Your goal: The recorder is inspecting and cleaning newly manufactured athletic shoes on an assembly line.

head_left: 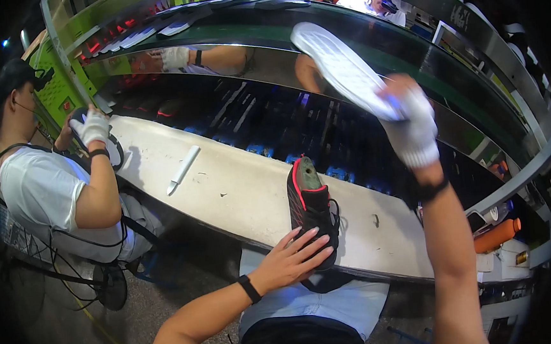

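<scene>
My left hand, bare with a dark wristband, lies over the toe of a black shoe. Its fingers curve across the upper, and the thumb is hidden. The shoe has red edging, black laces and a greenish last in its opening; its toe points toward me over the table's near edge. Raised at the right, my right hand wears a white glove that leaves fingertips bare. Closed round one end of a white shoe sole, it holds the sole up above the conveyor, slightly blurred.
A white-handled tool lies on the pale worktable. Beyond run a dark roller conveyor and a raised green belt carrying several soles. At left, a co-worker handles another shoe. An orange bottle lies at right.
</scene>
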Available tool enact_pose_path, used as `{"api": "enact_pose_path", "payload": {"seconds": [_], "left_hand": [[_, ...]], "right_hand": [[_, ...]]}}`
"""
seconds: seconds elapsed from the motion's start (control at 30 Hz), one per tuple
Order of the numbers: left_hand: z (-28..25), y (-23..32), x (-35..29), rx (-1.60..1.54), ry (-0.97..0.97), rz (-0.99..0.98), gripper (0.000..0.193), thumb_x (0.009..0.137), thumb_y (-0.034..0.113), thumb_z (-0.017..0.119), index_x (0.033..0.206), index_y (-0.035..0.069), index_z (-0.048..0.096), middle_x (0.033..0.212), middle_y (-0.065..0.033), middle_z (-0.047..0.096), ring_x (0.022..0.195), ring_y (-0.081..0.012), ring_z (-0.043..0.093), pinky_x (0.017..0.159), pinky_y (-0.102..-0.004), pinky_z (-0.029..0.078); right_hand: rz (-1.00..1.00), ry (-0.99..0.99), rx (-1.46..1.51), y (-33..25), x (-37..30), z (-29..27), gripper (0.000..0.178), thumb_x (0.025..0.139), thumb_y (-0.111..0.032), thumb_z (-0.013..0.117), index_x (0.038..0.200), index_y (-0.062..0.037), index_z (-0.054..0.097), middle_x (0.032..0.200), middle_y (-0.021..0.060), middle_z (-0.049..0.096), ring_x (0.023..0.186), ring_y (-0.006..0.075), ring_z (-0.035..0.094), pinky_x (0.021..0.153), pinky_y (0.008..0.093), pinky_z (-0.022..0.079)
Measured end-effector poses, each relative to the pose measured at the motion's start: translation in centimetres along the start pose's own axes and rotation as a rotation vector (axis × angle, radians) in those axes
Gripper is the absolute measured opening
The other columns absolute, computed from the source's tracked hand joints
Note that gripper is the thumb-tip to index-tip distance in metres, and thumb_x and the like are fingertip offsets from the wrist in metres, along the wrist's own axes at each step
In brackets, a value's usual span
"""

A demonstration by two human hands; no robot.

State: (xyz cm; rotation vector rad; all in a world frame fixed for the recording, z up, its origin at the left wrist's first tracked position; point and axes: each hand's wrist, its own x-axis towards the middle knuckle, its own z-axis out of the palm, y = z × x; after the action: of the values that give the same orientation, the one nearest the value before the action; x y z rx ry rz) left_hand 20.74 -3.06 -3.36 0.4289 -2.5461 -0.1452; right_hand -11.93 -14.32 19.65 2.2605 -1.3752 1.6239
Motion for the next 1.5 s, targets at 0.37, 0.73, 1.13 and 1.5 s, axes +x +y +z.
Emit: {"api": "enact_pose_path", "payload": {"seconds": [0.37,0.73,1.13,1.5], "left_hand": [[-8.5,-1.7,15.1,-0.398,0.447,0.166,0.058,0.087,0.006,0.085,0.141,0.009,0.064,0.136,-0.0204,0.072,0.113,-0.0375,0.077,0.093,-0.0465,0.066],[-13.4,6.5,13.8,-0.188,0.212,0.093,0.063,0.079,0.012,0.094,0.140,0.015,0.077,0.122,-0.0094,0.079,0.098,-0.0273,0.069,0.083,-0.0371,0.057],[-12.8,7.9,9.5,-0.705,0.272,-0.174,0.045,0.087,0.032,0.095,0.100,0.000,0.067,0.136,-0.0369,0.071,0.083,-0.0261,0.082,0.068,-0.0301,0.064],[-12.4,7.5,8.2,-0.769,0.095,-0.202,0.054,0.094,0.036,0.090,0.106,0.001,0.051,0.131,-0.0422,0.070,0.108,-0.0316,0.080,0.090,-0.0343,0.063]], "right_hand": [[0.399,0.624,-0.009,-12.2,-28.5,-6.9,0.038,0.091,0.003,0.076,0.128,0.0056,0.068,0.122,0.0127,0.075,0.108,0.0248,0.073,0.106,0.0391,0.055],[0.646,0.533,0.208,-17.5,-25.9,-9.5,0.080,0.092,-0.076,0.075,0.121,-0.0019,0.062,0.099,0.0086,0.072,0.087,0.0177,0.074,0.076,0.0294,0.061],[0.396,0.043,0.399,-18.6,-23.6,-3.6,0.041,0.090,-0.025,0.094,0.111,-0.0042,0.067,0.157,0.0425,0.052,0.133,0.0442,0.069,0.105,0.0416,0.058],[0.446,-0.175,0.265,-18.8,-23.4,-4.8,0.030,0.083,-0.011,0.096,0.096,0.0019,0.072,0.160,0.0279,0.058,0.133,0.0376,0.070,0.105,0.0403,0.059]]}}
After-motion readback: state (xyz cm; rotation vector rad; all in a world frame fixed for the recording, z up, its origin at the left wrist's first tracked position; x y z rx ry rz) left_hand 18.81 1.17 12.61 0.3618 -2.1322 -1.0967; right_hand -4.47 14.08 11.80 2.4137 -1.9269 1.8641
